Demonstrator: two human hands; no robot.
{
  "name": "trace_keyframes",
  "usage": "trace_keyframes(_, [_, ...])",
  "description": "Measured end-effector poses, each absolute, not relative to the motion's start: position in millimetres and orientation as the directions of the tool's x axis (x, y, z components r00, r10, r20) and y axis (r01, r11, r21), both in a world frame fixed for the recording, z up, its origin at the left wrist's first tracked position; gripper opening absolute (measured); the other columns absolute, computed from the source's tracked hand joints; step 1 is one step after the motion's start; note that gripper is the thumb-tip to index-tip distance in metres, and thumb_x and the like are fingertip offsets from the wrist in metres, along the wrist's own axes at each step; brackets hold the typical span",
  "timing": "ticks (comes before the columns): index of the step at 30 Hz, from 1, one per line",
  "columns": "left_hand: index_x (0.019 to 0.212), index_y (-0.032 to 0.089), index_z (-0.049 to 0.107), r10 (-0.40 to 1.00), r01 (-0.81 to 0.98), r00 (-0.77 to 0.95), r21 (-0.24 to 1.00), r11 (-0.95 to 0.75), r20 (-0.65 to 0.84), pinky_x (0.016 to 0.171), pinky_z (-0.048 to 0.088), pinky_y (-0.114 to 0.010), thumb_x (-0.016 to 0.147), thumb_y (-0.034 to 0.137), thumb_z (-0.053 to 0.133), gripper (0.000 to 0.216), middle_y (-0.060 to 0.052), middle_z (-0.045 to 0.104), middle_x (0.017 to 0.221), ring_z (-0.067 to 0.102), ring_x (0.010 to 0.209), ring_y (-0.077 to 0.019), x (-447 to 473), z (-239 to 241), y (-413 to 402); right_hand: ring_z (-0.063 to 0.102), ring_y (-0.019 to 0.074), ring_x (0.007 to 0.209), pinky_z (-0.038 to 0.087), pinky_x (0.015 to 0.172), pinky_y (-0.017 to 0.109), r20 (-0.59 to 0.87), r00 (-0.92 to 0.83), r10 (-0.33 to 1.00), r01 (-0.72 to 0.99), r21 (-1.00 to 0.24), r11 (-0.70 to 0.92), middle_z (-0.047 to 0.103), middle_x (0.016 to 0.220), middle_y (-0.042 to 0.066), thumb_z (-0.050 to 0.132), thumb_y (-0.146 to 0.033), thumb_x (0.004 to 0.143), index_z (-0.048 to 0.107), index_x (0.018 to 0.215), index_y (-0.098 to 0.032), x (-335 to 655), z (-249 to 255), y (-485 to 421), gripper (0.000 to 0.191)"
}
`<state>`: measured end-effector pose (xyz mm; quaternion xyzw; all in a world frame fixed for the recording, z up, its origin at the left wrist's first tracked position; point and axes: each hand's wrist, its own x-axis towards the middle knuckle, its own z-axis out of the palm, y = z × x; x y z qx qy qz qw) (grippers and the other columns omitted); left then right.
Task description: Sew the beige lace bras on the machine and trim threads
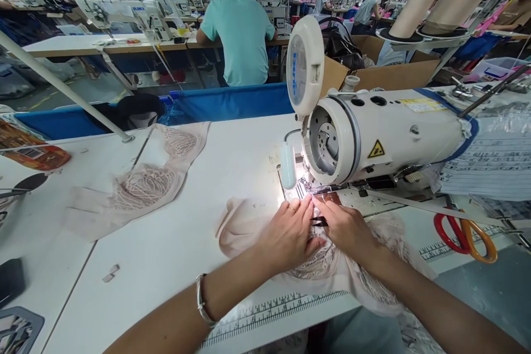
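Observation:
A pale pink lace garment piece (244, 229) lies on the white table under the needle of a white sewing machine (373, 133). My left hand (290, 232) rests flat on the fabric, fingers stretched toward the presser foot (309, 188). My right hand (346, 227) presses the fabric just right of it, fingertips pinched on a thin dark strap (318, 222) lying across the lace. A silver bracelet (202, 303) sits on my left wrist.
More pink lace pieces (145, 185) lie to the left on the table (186, 243). Red and orange scissors (464, 235) rest at the right. A printed ruler (274, 310) runs along the front edge. A person in a teal shirt (240, 33) sits ahead, back turned.

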<state>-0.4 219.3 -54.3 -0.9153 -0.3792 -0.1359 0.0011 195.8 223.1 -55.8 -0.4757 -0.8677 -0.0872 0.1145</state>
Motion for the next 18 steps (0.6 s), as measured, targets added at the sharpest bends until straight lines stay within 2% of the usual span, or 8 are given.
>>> trace_keyframes(8, [0.147,0.0,0.042,0.694,0.704,0.68,0.053,-0.708,0.234,0.112,0.03,-0.05,0.101,0.06,0.037,0.076,-0.023,0.05,0.148,0.047,0.135,-0.0352,0.7,-51.4,221.3,0.066,0.0195,0.067,0.053,0.061,0.03,0.27,-0.506,0.819,0.855,0.034,0.517,0.071,0.086,0.008,0.038,0.0,0.084,0.06,0.136,-0.009,192.8,-52.8,224.6,0.057])
trace_keyframes(18, [0.148,0.0,0.042,0.705,0.719,0.669,0.035,-0.694,0.236,0.111,0.033,-0.053,0.102,0.061,0.03,0.077,-0.024,0.047,0.15,0.046,0.137,-0.0358,-0.9,-54.0,222.8,0.069,0.0211,0.075,0.054,0.067,0.029,0.24,-0.496,0.835,0.86,0.006,0.509,0.073,0.095,0.01,0.037,-0.001,0.081,0.058,0.135,-0.012,191.4,-49.2,226.3,0.059])
